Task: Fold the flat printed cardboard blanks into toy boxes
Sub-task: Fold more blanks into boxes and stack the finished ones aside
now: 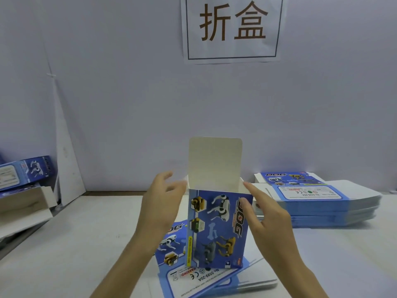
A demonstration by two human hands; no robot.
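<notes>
Toy box [217,229], upright, flap [215,162] raised: right hand [268,218] pinches right wall, thumb on front; left hand [159,203], fingers loose, just beside left wall.

We see the box [217,229] standing upright at frame centre, top open, its lid flap [214,162] sticking straight up, plain inner side towards us. Right hand [268,220] grips the box's 3 o'clock edge, thumb [243,204] on the printed front. Left hand [160,201] is at the box's 9 o'clock side near the top, fingers spread and blurred; we can't tell if there's contact. The box sits on loose flat blanks [193,278] at 6 o'clock. Blank stack [318,203] at 3 o'clock on the white table [75,244]. Folded boxes [25,171] at 9 o'clock. Paper sign [233,26] at 12 o'clock.
</notes>
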